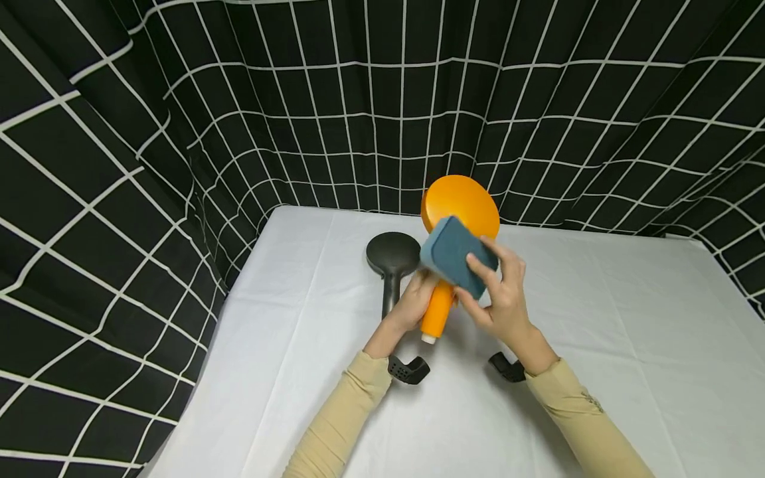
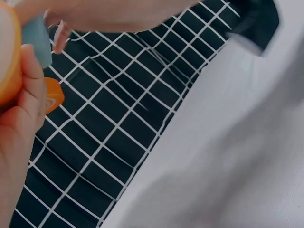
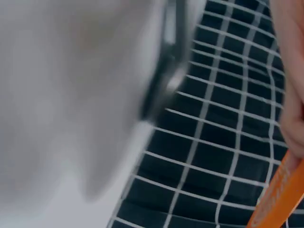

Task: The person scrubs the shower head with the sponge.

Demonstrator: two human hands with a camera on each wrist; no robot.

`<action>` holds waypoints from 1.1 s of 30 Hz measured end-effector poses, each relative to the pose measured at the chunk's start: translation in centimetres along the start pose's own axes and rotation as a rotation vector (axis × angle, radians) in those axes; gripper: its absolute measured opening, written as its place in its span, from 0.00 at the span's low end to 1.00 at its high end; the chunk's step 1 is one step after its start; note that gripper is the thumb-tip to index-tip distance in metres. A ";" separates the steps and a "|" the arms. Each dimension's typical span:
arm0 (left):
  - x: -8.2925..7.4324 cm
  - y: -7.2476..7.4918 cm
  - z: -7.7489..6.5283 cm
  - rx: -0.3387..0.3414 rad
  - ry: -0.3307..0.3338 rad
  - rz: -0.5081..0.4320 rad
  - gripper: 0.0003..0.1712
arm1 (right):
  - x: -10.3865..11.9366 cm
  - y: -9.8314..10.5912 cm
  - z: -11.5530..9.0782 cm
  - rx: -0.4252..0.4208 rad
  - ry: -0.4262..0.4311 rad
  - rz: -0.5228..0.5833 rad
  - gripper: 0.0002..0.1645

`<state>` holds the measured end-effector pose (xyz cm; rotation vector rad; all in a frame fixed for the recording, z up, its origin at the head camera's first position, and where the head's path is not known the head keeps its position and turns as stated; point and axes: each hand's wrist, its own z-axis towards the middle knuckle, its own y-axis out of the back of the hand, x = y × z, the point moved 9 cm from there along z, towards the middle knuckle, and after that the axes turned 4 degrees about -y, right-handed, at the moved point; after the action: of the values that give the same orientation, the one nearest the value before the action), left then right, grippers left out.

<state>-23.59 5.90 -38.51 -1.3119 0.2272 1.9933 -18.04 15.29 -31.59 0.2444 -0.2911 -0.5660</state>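
Because its round head is much wider than its handle (image 1: 437, 315), the orange pan (image 1: 463, 196) will probably feel heavier at the far end. It appears lifted above the white-covered table (image 1: 299, 345), with the head pointing away from the person. I judge it stiff, and its smooth surface could be somewhat slippery, so the safest place for holding is the handle, close to the head. There the left hand (image 1: 416, 302) grips it, the fingers curled round. In front of the lower head is the blue sponge (image 1: 457, 255); whether it touches the pan, I cannot tell. The sponge should be light and soft, easy to pinch by its edges. The right hand (image 1: 505, 295) does so, with thumb and fingers bent onto its right side. Just left of the orange pan, a black pan (image 1: 393, 253) lies on the table. Behind hangs a dark curtain (image 1: 335, 99) with white grid lines.
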 end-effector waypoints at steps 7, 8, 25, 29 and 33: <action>0.2 0.0 0.3 -0.005 0.072 0.022 0.32 | -0.6 -0.1 -0.1 0.004 -0.140 -0.018 0.32; -0.6 0.1 0.2 -0.007 0.029 0.078 0.30 | 0.2 -0.2 -0.5 0.015 -0.079 0.008 0.31; -2.6 0.7 0.1 -0.076 -0.034 0.038 0.18 | -2.0 -0.2 -0.9 0.054 -0.163 -0.032 0.31; -3.1 1.3 0.1 -0.117 -0.064 0.038 0.19 | -0.5 -0.5 -1.9 0.083 -0.095 0.049 0.31; -3.5 1.7 0.2 -0.147 -0.084 -0.026 0.19 | 2.6 -0.9 -3.9 0.133 0.127 0.160 0.27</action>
<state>-24.09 3.14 -35.82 -1.3106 0.0241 2.0702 -15.10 13.65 -34.99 0.3809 -0.2229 -0.3718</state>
